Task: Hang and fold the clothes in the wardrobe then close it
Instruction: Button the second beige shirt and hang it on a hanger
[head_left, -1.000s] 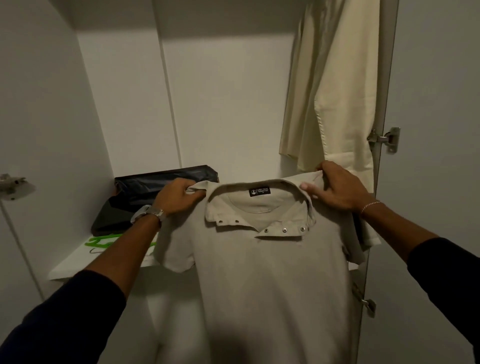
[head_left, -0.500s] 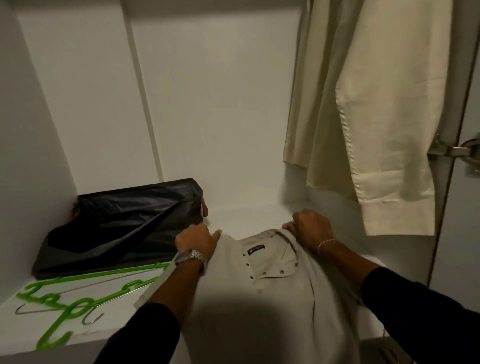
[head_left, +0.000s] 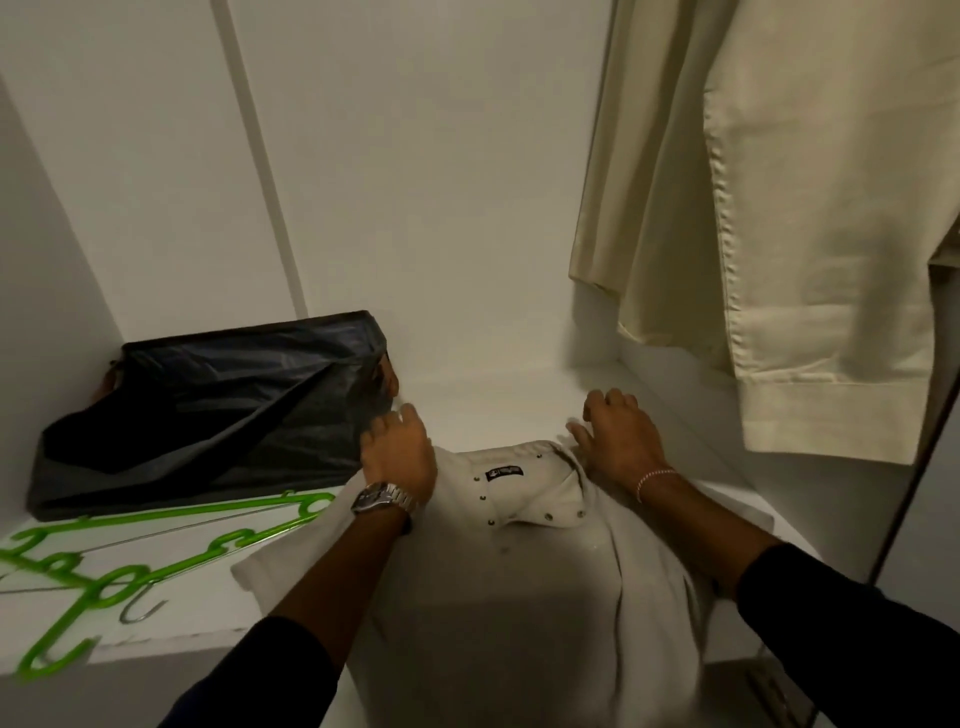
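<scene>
Lower centre of frame: beige snap-collar polo shirt (head_left: 519, 561) laid on white wardrobe shelf (head_left: 493, 405), body draped over front edge. Left hand (head_left: 397, 454) and right hand (head_left: 618, 441) resting on shoulders, fingers relaxed, gripping nothing. Left: black folded bag (head_left: 208, 410), green plastic hangers (head_left: 130, 551). Upper right: cream hanging garment (head_left: 779, 234).

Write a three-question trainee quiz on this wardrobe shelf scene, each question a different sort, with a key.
1. True or false: the beige polo shirt lies collar-first on the white shelf, its lower part hanging over the front edge.
2. What lies left of the shirt, in front of the dark bag? A) a shoe B) green hangers C) a belt
3. Fill in: the left hand and right hand rest at the shirt's ____.

Key: 1 true; 2 B; 3 shoulders, either side of the collar.
</scene>
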